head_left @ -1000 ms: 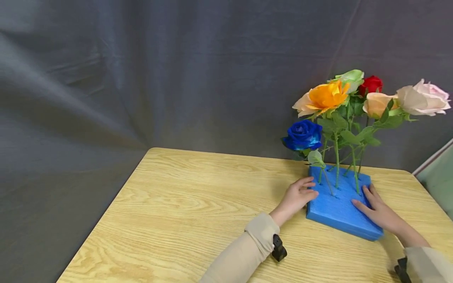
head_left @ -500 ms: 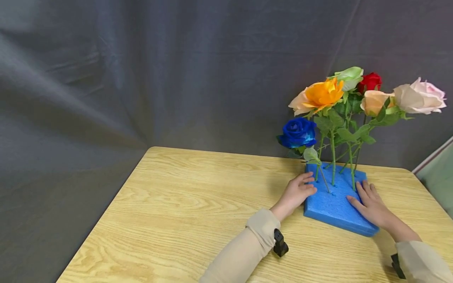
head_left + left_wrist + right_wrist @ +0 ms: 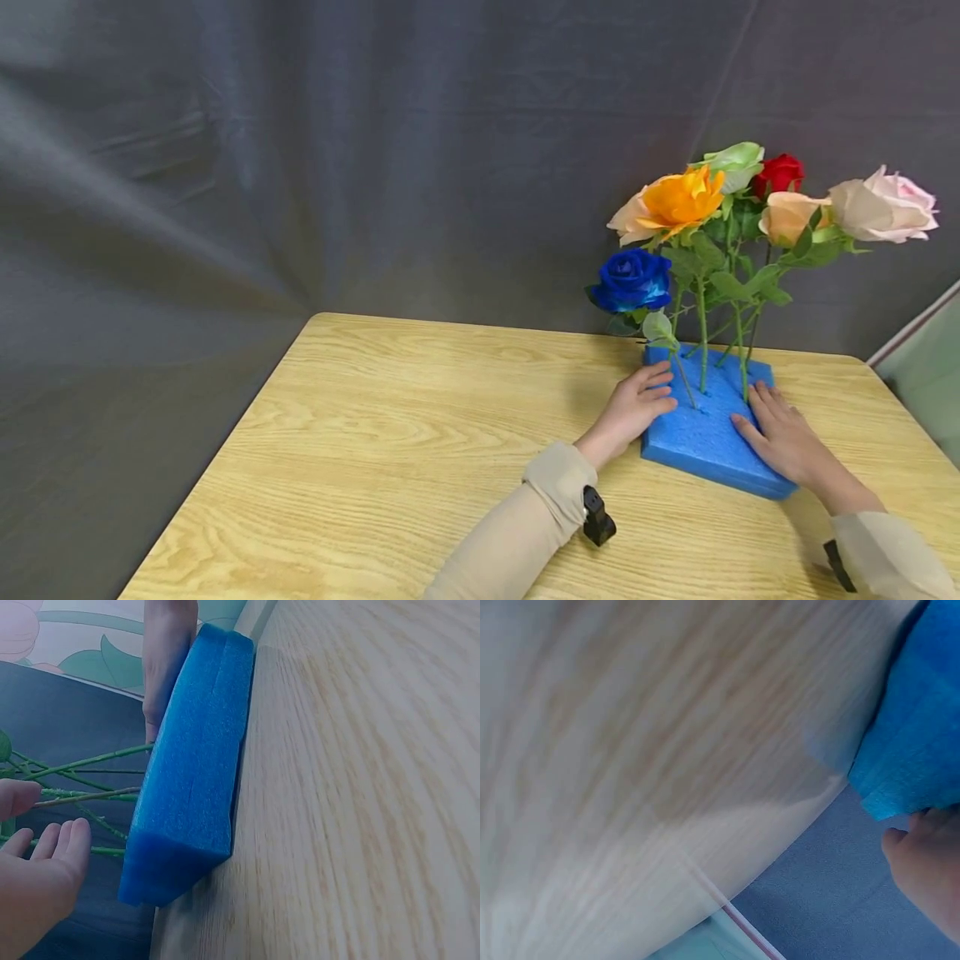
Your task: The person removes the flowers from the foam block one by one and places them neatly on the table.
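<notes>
A blue foam block (image 3: 697,442) lies on the table with several artificial roses stuck upright in it. Among them are a blue rose (image 3: 632,279), an orange rose (image 3: 682,202), a red rose (image 3: 780,175) and a pale pink rose (image 3: 885,207). My right hand (image 3: 783,437) rests on the block's right side, fingers stretched out. At the left side is my left hand (image 3: 632,410), fingers loosely extended. In the left wrist view, that hand (image 3: 37,892) appears apart from the block's face (image 3: 187,750), near the green stems (image 3: 97,760); it grips nothing.
The wooden table (image 3: 375,433) stretches left of the block. A dark grey curtain (image 3: 450,167) hangs behind its back edge. At the far right stands a pale green panel (image 3: 926,375) with a light edge strip.
The foam block and its roses have shifted slightly left and toward the back, with the right hand on it. The left hand has shifted slightly right over the block's left edge.
</notes>
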Tool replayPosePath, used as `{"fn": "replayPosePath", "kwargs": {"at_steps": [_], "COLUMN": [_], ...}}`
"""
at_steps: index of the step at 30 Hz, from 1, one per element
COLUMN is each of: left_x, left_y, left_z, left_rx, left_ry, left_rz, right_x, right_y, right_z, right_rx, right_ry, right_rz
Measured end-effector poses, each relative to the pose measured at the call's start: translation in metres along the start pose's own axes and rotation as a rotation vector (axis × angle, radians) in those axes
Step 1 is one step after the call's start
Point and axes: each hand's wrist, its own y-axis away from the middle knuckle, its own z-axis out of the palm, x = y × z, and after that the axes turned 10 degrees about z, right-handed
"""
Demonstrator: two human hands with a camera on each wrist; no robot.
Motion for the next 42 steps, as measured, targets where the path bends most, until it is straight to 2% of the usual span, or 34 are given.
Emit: {"fn": "replayPosePath", "kwargs": {"at_steps": [6, 11, 23, 33, 36, 42], "left_x": [0.001, 0.002, 0.005, 0.006, 0.005, 0.004], "left_y": [0.000, -0.001, -0.004, -0.007, -0.007, -0.007], "left_z": [0.001, 0.000, -0.001, 0.003, 0.003, 0.004], "left_rx": [-0.026, -0.046, -0.074, -0.099, -0.094, -0.044], "left_ry": [0.001, 0.003, -0.009, 0.002, 0.008, 0.005], "left_rz": [0.004, 0.014, 0.022, 0.022, 0.020, 0.030], "right_x": [-0.003, -0.005, 0.000, -0.001, -0.001, -0.003], "right_y": [0.005, 0.008, 0.012, 0.011, 0.011, 0.010], "right_z": [-0.001, 0.003, 0.009, 0.009, 0.009, 0.008], "right_rx": [-0.025, -0.032, 0.032, 0.014, 0.014, 0.015], "right_ry": [-0.012, -0.061, -0.010, -0.019, -0.023, -0.026], "right_rz": [0.048, 0.031, -0.002, 0.001, -0.001, -0.004]}}
